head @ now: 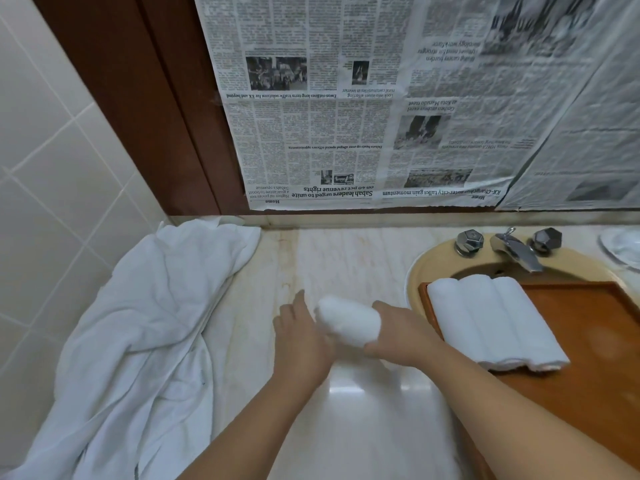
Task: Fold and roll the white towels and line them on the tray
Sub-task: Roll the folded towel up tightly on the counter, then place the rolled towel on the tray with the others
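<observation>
Holding a rolled towel (348, 322) beside the tray (588, 341) edge.

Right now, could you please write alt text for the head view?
Two hands, left hand and right hand, hold a rolled white towel above a marble counter. To the right, three rolled towels lie on a wooden tray over the sink; loose white towels lie left.

I see soft, fluffy white cloth in the rolled towel (347, 322), matt and nubbly. The table (346, 265) looks like polished pale stone, glossy with reflections. The tray (595, 341) is smooth brown wood with a dull sheen. The tap (516, 251) is shiny metal. Matt, wrinkled newspaper (346, 116) covers the wall.
</observation>
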Demonstrator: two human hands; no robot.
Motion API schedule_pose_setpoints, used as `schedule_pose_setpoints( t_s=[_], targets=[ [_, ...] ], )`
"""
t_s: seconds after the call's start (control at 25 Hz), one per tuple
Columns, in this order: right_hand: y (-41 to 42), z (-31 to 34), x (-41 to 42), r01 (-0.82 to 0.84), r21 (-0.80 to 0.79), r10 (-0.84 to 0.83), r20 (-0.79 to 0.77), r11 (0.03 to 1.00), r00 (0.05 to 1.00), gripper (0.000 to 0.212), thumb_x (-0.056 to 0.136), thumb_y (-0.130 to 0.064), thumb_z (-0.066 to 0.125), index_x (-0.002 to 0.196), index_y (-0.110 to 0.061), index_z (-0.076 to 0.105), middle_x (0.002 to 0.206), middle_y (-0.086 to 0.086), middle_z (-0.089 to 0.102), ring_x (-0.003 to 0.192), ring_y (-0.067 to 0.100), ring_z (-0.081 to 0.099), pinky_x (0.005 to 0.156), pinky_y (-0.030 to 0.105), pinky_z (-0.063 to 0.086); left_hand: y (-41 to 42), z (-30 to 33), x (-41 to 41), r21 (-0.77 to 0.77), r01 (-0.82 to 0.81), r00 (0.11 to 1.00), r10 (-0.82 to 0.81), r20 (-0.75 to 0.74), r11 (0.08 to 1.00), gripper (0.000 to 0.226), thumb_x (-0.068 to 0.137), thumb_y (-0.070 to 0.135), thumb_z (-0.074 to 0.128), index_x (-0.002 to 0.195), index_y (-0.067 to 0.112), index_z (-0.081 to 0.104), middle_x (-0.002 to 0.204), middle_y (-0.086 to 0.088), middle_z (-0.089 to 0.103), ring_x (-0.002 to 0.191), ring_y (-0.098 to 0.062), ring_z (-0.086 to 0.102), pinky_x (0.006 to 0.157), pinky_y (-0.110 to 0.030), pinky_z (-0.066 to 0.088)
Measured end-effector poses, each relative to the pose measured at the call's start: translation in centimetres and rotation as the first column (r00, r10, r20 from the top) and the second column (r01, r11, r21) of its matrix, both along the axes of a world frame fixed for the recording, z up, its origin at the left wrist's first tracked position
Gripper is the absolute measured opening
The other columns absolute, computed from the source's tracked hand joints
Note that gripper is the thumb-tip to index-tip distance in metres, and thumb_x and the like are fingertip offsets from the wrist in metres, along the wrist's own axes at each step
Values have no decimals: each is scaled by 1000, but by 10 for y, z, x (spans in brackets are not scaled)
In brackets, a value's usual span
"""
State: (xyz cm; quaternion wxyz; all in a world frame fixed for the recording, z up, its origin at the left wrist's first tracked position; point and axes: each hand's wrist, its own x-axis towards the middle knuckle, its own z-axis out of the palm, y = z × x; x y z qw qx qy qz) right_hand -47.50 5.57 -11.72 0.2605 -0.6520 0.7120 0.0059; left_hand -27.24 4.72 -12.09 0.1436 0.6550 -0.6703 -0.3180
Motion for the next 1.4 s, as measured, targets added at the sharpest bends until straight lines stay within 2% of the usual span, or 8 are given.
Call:
schedule_pose_setpoints(
  t_s=[0.2,0.44,0.6,0.68,0.8,0.96,1.24,1.4],
  targets=[
    [7,28,10,279,-190,-282,9,941,959,47,65,-57,70,95,-32,43,83,-9,60,69,12,59,52,32,45,27,65,-22,440,-136,804,358,-475,888,87,89,50,71,158,22,26,142,4,54,114,-16,54,91,-30,41],
    [33,57,42,359,-388,-417,-72,849,906,51,69,-57,69,100,-28,41,91,-5,54,81,23,58,70,38,51,-19,100,-66,502,-244,576,540,-614,830,78,67,67,85,117,14,56,106,1,68,91,-19,70,69,-33,56],
    [50,70,42,361,-394,-432,-105,845,896,57,76,-65,65,107,-24,40,99,-6,50,95,23,58,79,40,45,-26,107,-80,394,-204,655,424,-625,896,65,57,57,84,103,17,60,96,1,71,87,-22,72,84,-47,63],
    [55,82,25,447,-257,-436,101,857,894,72,69,-79,68,107,-25,39,101,-10,52,95,19,59,79,40,48,-27,112,-89,340,-166,707,352,-613,925,61,54,54,80,101,19,63,94,1,73,85,-22,74,82,-48,63],
    [56,109,-21,551,11,-467,546,834,696,82,62,-76,82,115,-29,42,110,-8,60,95,9,65,74,32,54,-33,117,-110,335,-76,669,297,-681,939,43,68,39,84,103,20,67,98,-3,76,86,-23,76,80,-47,65],
    [51,135,-88,493,211,-444,790,844,423,92,65,-60,90,139,-29,44,117,-1,75,102,17,75,97,46,58,-28,134,-159,339,87,647,206,-734,937,32,78,30,82,105,18,71,101,-6,79,89,-26,78,74,-40,64],
    [53,138,-160,369,333,-463,812,867,356,55,87,-55,75,126,-18,69,113,10,77,100,24,75,76,31,57,-22,130,-235,359,2,632,277,-724,933,45,73,39,85,110,16,72,102,-2,78,85,-17,76,61,-27,57],
    [51,111,-191,393,372,-525,737,841,426,72,73,-77,75,120,-22,74,113,4,78,107,28,74,99,38,53,-16,106,-257,453,24,719,300,-628,891,69,78,63,78,125,15,64,112,1,73,94,-15,71,73,-31,52]
  ],
)
